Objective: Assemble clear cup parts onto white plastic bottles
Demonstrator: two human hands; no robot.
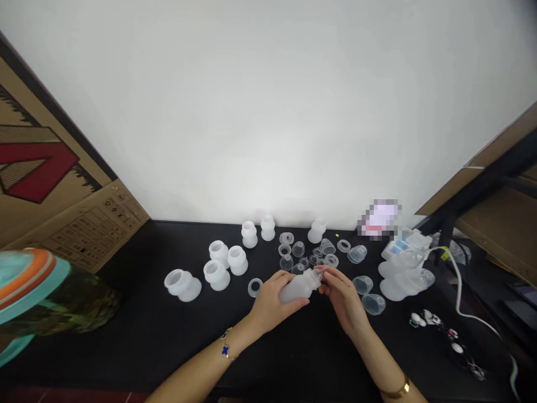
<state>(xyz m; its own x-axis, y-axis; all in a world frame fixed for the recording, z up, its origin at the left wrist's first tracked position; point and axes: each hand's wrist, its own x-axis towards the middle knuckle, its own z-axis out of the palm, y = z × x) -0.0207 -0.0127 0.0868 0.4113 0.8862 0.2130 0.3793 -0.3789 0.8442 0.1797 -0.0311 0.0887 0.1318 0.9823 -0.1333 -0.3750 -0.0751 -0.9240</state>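
Note:
My left hand is wrapped round a frosted white baby bottle, tilted with its neck to the right. At that neck, the fingers of my right hand pinch a clear nipple; part of it is hidden behind the fingertips. Just left of my left hand lies a ring collar. Beyond both hands are loose rings, nipples and clear dome caps. More dome caps lie to the right of my right hand.
Several open white bottle bodies stand at left and along the wall. Capped bottles lie at right near a white cable and a beaded strap. A large jar and a cardboard box border the left.

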